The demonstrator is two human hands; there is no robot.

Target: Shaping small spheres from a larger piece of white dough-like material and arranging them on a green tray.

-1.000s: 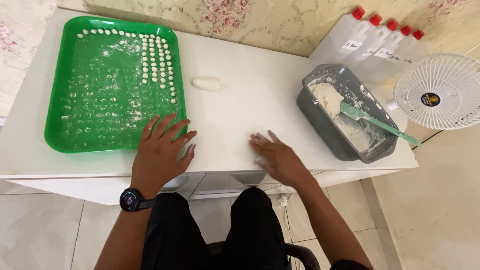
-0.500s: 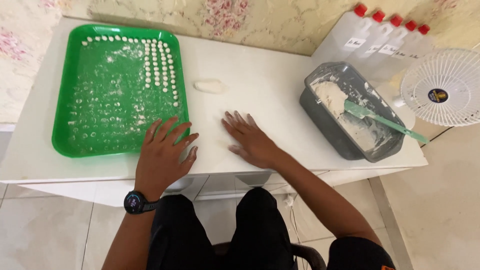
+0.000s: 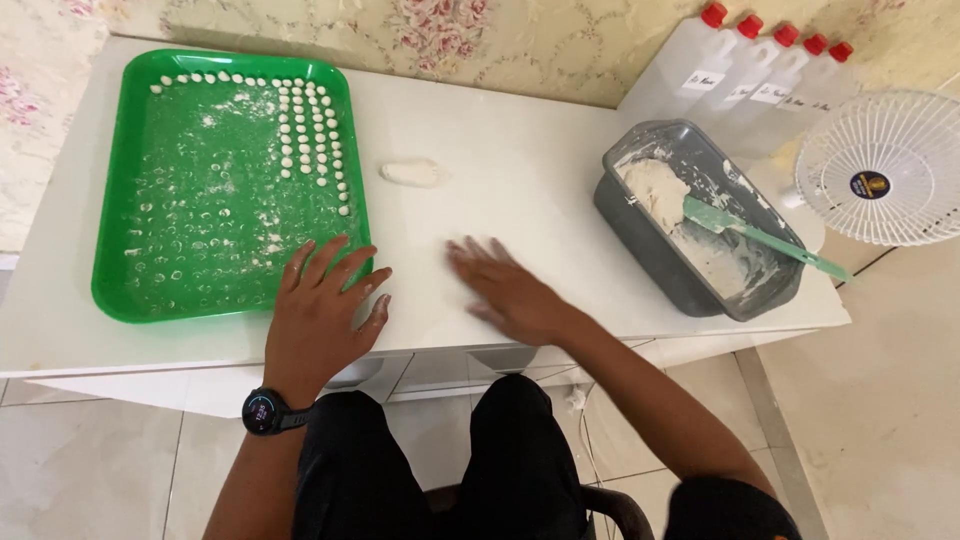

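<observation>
Hands flat on the white counter (image 3: 520, 140), both near its front edge. Your left hand (image 3: 318, 312) lies palm down, fingers spread, fingertips touching the front right corner of the green tray (image 3: 120, 270); it holds nothing. Your right hand (image 3: 510, 292), blurred, lies open on the bare counter middle, holding nothing. Dough lump (image 3: 411, 172) sits toward the counter's back edge, just right of the tray, well apart from both hands. Small dough balls (image 3: 310, 130) line the tray's back right corner. Grey tub (image 3: 640, 225) with green spatula (image 3: 765, 236) sits at the right edge.
</observation>
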